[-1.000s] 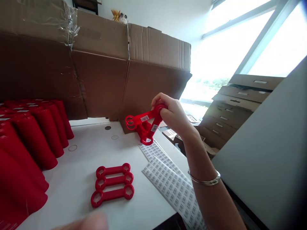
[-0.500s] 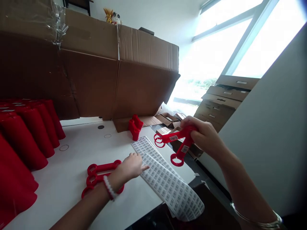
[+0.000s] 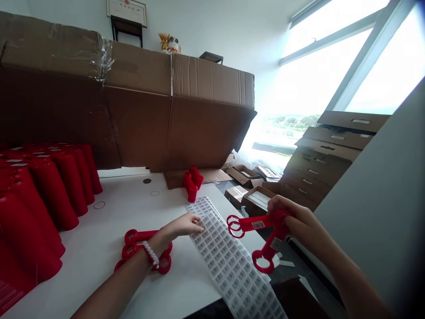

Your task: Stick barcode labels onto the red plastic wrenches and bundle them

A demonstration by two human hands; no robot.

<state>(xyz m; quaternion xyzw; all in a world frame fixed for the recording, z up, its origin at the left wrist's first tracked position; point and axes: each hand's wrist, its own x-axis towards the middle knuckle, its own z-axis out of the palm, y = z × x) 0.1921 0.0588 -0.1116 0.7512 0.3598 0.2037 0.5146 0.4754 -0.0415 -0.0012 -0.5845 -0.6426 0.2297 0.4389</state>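
Note:
My right hand grips several red plastic pieces with ring-shaped ends, held in the air right of the table. White barcode labels show on two of their arms. My left hand is closed, its fingertips pinched at the left edge of a sheet of barcode labels. This sheet overlaps another one and hangs over the table's front edge. Beneath my left forearm lie more red ringed pieces, partly hidden. A small stack of red pieces stands behind the sheets.
Rows of tall red stacks line the left of the white table. A large cardboard box overhangs the back. Open cartons sit on the floor to the right, near piled flat boxes by the window.
The view has tilted up and shifted left. My right hand with the red pieces sits lower and further right. My left fingers have curled in at the label sheet's edge.

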